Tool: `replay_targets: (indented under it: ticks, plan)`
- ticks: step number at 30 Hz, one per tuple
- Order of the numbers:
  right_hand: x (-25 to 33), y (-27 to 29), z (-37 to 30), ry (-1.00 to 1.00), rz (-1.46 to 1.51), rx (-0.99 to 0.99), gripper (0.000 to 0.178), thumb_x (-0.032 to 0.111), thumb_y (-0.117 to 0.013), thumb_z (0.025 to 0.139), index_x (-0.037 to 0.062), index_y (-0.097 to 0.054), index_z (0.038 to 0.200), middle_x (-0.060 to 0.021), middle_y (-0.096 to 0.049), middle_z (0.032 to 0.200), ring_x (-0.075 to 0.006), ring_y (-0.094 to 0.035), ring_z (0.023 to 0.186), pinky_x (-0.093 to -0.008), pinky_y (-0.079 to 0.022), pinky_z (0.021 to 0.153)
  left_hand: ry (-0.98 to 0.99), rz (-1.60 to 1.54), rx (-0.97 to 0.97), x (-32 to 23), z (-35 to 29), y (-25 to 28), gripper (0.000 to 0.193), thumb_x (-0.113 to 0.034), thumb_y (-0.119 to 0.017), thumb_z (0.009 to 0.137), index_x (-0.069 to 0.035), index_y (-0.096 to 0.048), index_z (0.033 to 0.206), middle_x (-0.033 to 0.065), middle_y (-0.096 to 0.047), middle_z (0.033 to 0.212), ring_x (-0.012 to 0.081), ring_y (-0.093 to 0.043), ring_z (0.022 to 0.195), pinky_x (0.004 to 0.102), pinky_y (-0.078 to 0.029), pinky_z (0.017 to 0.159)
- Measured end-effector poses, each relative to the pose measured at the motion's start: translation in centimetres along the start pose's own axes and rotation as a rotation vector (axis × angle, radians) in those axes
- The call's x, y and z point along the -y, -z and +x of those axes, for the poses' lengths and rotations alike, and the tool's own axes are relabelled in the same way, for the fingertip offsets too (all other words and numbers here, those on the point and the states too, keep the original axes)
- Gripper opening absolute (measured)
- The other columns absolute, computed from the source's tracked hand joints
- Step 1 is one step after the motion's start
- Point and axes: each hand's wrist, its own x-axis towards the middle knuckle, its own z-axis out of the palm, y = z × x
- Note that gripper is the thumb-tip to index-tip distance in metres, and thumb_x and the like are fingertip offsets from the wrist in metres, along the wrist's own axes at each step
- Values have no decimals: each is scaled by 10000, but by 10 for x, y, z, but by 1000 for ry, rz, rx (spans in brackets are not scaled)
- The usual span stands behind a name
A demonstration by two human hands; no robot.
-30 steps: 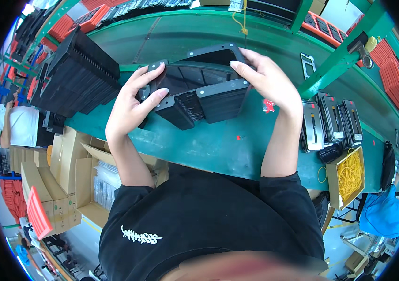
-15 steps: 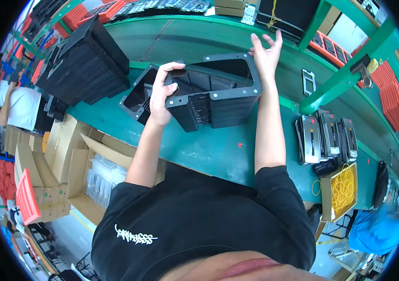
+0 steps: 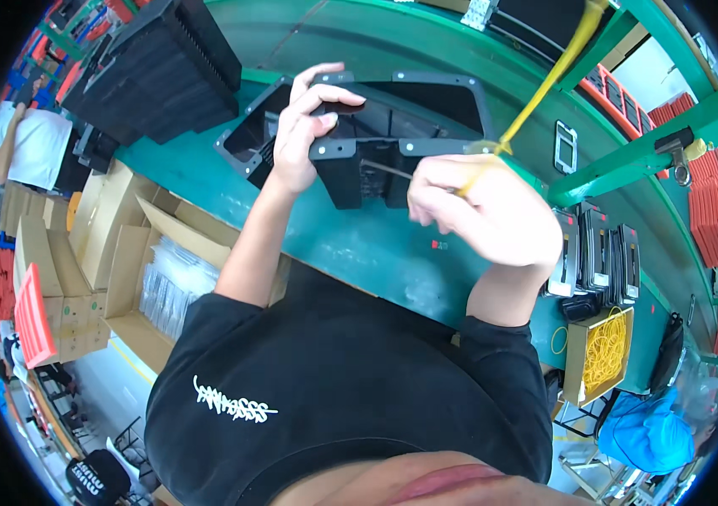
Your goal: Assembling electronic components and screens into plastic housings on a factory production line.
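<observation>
My left hand (image 3: 302, 139) is closed on the left end of a stack of black frames (image 3: 344, 181), whose glossy dark panels lie between riveted rims. The fingers rest over the top, and the stack stands on the green bench. My right hand (image 3: 494, 207) is curled closed around a thin metal rod tool (image 3: 388, 170), its handle hidden in the fist. The rod points left at the gap in the front side of the stack; whether it touches is unclear. A stretched yellow elastic cord (image 3: 545, 80) runs from above down to this hand.
A tall pile of black trays (image 3: 161, 80) stands at the back left. Cardboard boxes (image 3: 118, 287) with clear plastic pieces sit left of me. On the right are grey metal plates (image 3: 595, 249), a box of yellow rubber bands (image 3: 574, 358) and a green post (image 3: 620, 164). Another person (image 3: 26, 160) is far left.
My right hand has come down from beyond the stack to its front side, now closed on the rod, with the yellow cord pulled along. My left hand stays on the stack.
</observation>
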Motion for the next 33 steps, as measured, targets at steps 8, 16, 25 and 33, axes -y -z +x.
replay_targets:
  ticks: [8, 16, 25, 33]
  plan:
    - [12, -50, 4, -137, -611, 31, 264, 242, -595, 1000, 14, -574, 867, -163, -616, 796, -406, -616, 770, -449, -505, 678, -49, 62, 113, 2, -3, 12, 688, -550, -555, 809, -8, -679, 1215, 239, -515, 1411, 349, -423, 1386, 454, -322, 1148]
    - [9, -33, 11, -87, -533, 12, 365, 336, -537, 1053, 13, -554, 885, -136, -655, 841, -300, -639, 731, -387, -499, 652, -69, 254, 214, -14, 5, 19, 719, -513, -668, 776, -38, -652, 1317, 197, -565, 1358, 312, -486, 1333, 426, -388, 1115]
    - [8, 18, -26, 19, -179, -731, 420, 386, -411, 1116, 46, -531, 899, -104, -675, 856, -127, -585, 670, -228, -402, 578, 210, 296, -134, 14, 4, 66, 524, -338, -782, 786, -66, -714, 1230, 140, -621, 1224, 258, -612, 1149, 367, -446, 1049]
    - [-8, 44, -30, -138, -301, -839, 405, 380, -432, 1115, 38, -551, 932, -81, -677, 859, -90, -580, 675, -227, -393, 566, 234, 931, -240, 25, -59, 105, 536, -328, -853, 723, -124, -741, 1206, 174, -594, 1281, 326, -579, 1214, 417, -444, 1069]
